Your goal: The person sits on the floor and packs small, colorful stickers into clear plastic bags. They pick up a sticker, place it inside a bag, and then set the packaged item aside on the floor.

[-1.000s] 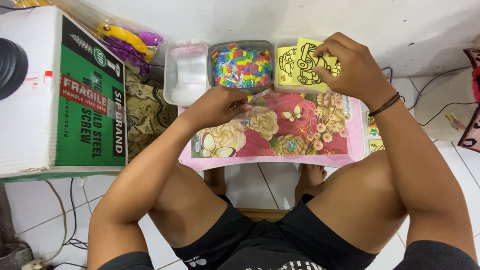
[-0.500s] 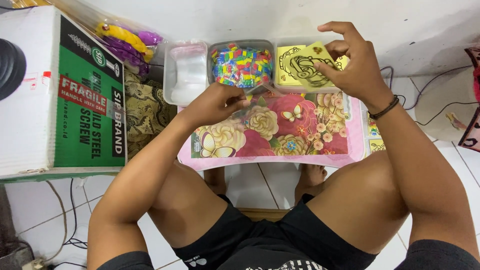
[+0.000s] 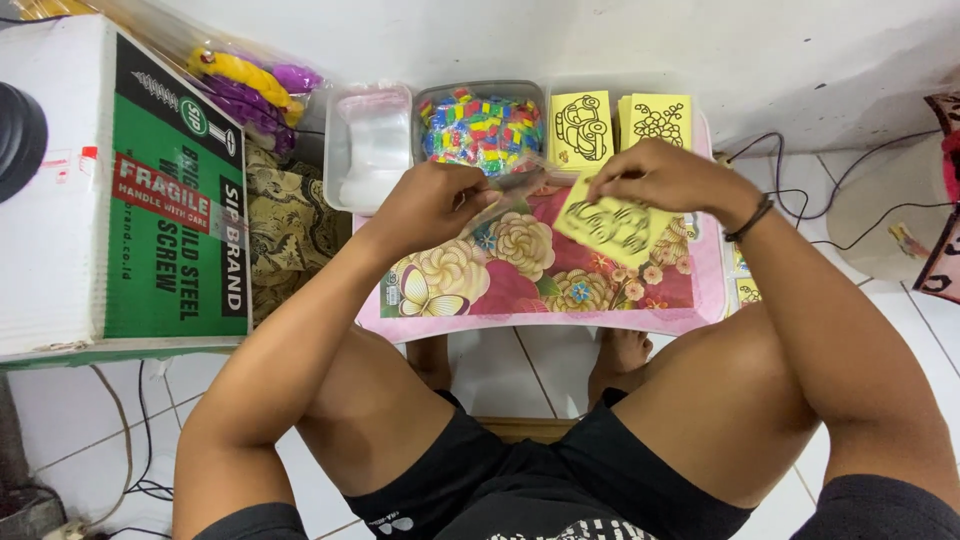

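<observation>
Over the small pink table with a flowered top (image 3: 500, 290), both hands meet at its far half; the left hand (image 3: 430, 205) is closed, fingers curled together, pinching a thin clear plastic sleeve (image 3: 520, 190) that runs toward the other hand; the right hand (image 3: 665, 175), wearing a dark band at the wrist, is bent downward with its fingertips pressed on the upper edge of a yellow square card printed with a black line drawing (image 3: 612, 225); that card lies tilted over the table's right part, its near corner above the floral pattern, and the sleeve's end reaches just beside it (whether the card is partly inside the sleeve cannot be told).

Behind the hands, along the wall, stand three clear plastic tubs side by side: the left tub (image 3: 345, 150) holds a stack of clear bags; the middle tub (image 3: 435, 95) holds small multicoloured packets; the right one (image 3: 548, 88) holds more yellow cards standing upright, two drawings showing.

Left of the table sits a large white and green cardboard box (image 3: 120, 200), with a clear bag of yellow and purple toys (image 3: 250, 85) behind it; cables trail over the white tiled floor (image 3: 520, 375).
</observation>
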